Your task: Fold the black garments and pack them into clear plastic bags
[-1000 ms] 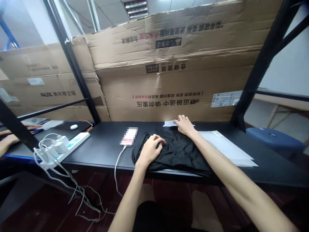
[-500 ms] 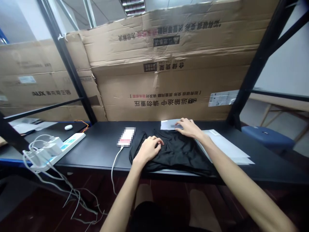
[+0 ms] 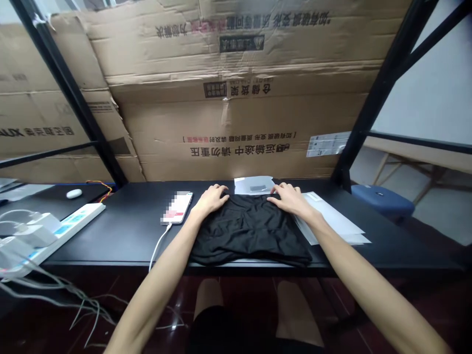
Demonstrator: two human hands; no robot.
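A black garment (image 3: 249, 231) lies folded on the black table (image 3: 129, 231), its near edge at the table's front. My left hand (image 3: 212, 197) rests on the garment's far left corner, fingers curled down onto the cloth. My right hand (image 3: 289, 199) rests on the far right corner, fingers spread and pressing flat. Just behind the garment, between my hands, lies a small clear plastic bag (image 3: 254, 185).
A phone (image 3: 177, 208) on a white cable lies left of the garment. A white power strip (image 3: 47, 231) with chargers sits at far left. Clear plastic bags (image 3: 332, 221) lie stacked to the right. Cardboard boxes (image 3: 239, 98) wall the back; black shelf posts (image 3: 372, 103) stand at both sides.
My left hand moved from the garment's middle left to its far left corner. My right hand came off the small bag onto the far right corner. The view tilted down.
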